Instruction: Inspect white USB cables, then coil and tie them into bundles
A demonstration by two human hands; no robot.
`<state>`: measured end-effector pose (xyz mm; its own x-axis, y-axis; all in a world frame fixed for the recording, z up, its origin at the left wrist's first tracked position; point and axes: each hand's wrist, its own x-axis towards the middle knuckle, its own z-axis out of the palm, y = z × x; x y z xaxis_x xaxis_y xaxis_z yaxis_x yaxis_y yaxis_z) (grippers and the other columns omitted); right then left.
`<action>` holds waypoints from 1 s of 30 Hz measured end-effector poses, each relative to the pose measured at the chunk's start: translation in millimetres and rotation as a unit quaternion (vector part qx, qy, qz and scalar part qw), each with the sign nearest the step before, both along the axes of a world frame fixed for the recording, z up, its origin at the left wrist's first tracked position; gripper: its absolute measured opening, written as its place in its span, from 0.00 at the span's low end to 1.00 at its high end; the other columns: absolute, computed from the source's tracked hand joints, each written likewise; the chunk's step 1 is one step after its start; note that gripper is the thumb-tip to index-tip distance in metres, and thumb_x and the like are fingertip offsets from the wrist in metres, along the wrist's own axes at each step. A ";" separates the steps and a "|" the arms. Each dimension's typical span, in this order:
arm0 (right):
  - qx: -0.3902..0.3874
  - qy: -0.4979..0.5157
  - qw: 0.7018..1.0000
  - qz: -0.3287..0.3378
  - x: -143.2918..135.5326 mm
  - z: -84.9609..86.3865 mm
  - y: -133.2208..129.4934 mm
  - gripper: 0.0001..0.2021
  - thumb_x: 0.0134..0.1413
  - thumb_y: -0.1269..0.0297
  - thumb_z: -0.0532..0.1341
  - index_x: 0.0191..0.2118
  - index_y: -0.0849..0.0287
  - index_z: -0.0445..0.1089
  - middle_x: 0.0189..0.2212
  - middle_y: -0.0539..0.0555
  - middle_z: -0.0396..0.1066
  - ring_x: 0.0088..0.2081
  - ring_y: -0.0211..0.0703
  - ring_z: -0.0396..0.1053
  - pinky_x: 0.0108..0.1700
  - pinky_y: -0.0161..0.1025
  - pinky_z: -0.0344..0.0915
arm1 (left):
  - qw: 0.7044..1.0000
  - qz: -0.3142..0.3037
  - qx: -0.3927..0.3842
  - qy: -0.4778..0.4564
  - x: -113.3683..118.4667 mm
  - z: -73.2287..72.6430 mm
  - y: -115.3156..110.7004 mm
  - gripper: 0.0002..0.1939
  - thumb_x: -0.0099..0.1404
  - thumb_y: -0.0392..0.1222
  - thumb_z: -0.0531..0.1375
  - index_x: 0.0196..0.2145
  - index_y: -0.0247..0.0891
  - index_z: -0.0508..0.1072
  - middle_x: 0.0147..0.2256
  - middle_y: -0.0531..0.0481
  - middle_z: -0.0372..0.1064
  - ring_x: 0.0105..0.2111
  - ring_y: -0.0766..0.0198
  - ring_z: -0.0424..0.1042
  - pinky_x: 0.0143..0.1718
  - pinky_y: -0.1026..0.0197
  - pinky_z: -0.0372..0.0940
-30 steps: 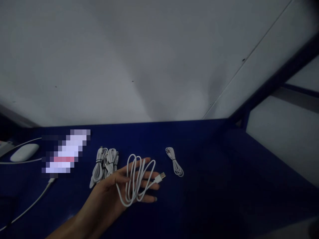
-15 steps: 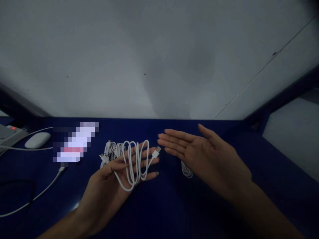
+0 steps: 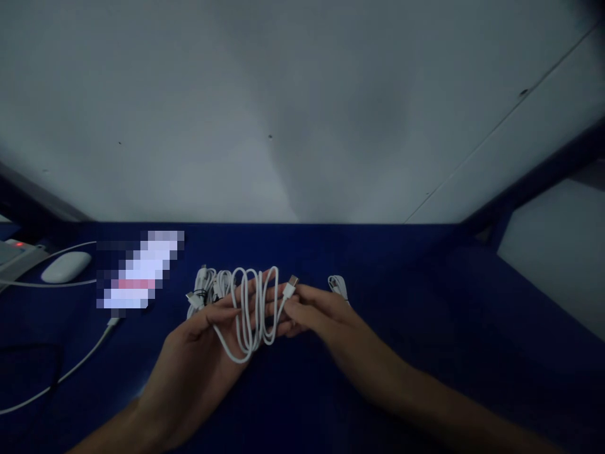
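Note:
A loosely coiled white cable (image 3: pixel 244 315) lies across the palm and fingers of my left hand (image 3: pixel 203 353), its thumb resting against the loops. The cable's USB plug (image 3: pixel 290 287) points up and to the right, by the fingertips of my right hand (image 3: pixel 331 315). The right thumb and fingers close in near the plug and the cable's end, touching the left fingertips. Behind my left hand sit bundled white cables (image 3: pixel 202 290) with dark ties. Another small white cable bundle (image 3: pixel 338 287) lies behind my right hand, partly covered by it.
On the blue table (image 3: pixel 406 265), at the left, are a pixelated bright device (image 3: pixel 142 271) with a white cord, a white rounded case (image 3: pixel 66 267) and a white power strip (image 3: pixel 23 258) with a red light. A pale wall (image 3: pixel 302 126) rises behind the table.
My right hand has moved left and turned from flat and spread to fingers closing at the plug end. The small bundle behind it shows more at its top. My left hand still holds the coil.

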<state>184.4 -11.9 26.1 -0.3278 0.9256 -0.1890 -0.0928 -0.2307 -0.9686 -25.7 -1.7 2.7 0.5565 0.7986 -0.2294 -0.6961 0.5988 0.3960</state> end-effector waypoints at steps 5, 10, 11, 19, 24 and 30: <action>0.043 0.005 0.998 -0.039 -15.6 -18.5 2.6 0.13 0.79 0.56 0.62 0.50 0.52 0.84 0.45 0.51 0.84 0.48 0.46 0.81 0.57 0.47 0.74 | 0.999 0.005 -0.003 0.044 2.2 3.8 -0.1 0.26 0.73 0.29 0.59 0.64 0.37 0.80 0.60 0.42 0.83 0.68 0.43 0.74 0.76 0.39 0.57; 0.051 -0.010 0.997 -0.056 -11.3 -31.8 -3.1 0.15 0.80 0.52 0.60 0.55 0.50 0.83 0.51 0.53 0.83 0.54 0.48 0.80 0.62 0.48 0.73 | 0.995 -0.023 0.018 0.097 -0.5 0.3 1.8 0.25 0.73 0.32 0.59 0.64 0.37 0.80 0.65 0.41 0.79 0.71 0.40 0.68 0.75 0.35 0.56; 0.044 -0.026 0.996 -0.068 -9.7 -32.2 -6.0 0.15 0.80 0.52 0.60 0.56 0.48 0.83 0.52 0.52 0.83 0.57 0.48 0.79 0.63 0.48 0.71 | 0.994 -0.032 0.022 0.098 -0.8 -1.5 2.0 0.25 0.73 0.33 0.58 0.65 0.37 0.80 0.65 0.40 0.78 0.72 0.39 0.68 0.75 0.34 0.57; -0.030 -0.047 0.981 -0.185 0.4 -40.2 -9.2 0.17 0.75 0.50 0.60 0.49 0.53 0.84 0.51 0.57 0.83 0.55 0.56 0.79 0.58 0.53 0.74 | 0.988 -0.100 0.060 0.098 2.1 -6.8 1.4 0.28 0.81 0.37 0.54 0.75 0.42 0.69 0.70 0.37 0.73 0.72 0.36 0.67 0.71 0.31 0.61; -0.017 0.053 0.982 -0.180 8.5 -34.0 0.0 0.14 0.72 0.56 0.60 0.46 0.55 0.82 0.44 0.58 0.83 0.51 0.56 0.80 0.59 0.55 0.73 | 0.981 -0.096 0.075 0.152 5.8 3.3 2.3 0.28 0.83 0.45 0.55 0.75 0.38 0.68 0.66 0.31 0.76 0.70 0.33 0.69 0.67 0.29 0.65; -0.072 0.091 0.979 -0.169 24.8 -19.7 -4.1 0.15 0.75 0.57 0.60 0.47 0.60 0.82 0.46 0.63 0.84 0.51 0.57 0.81 0.62 0.56 0.72 | 0.979 -0.098 0.082 0.160 4.3 7.3 -0.4 0.30 0.82 0.46 0.56 0.76 0.35 0.66 0.65 0.30 0.77 0.69 0.32 0.71 0.67 0.30 0.65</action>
<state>209.2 -16.0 6.4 -0.0471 0.9548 -0.2934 -0.3553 -0.2906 -0.8884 -21.4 -2.2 9.9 0.6227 0.7244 -0.2957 -0.3983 0.6188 0.6771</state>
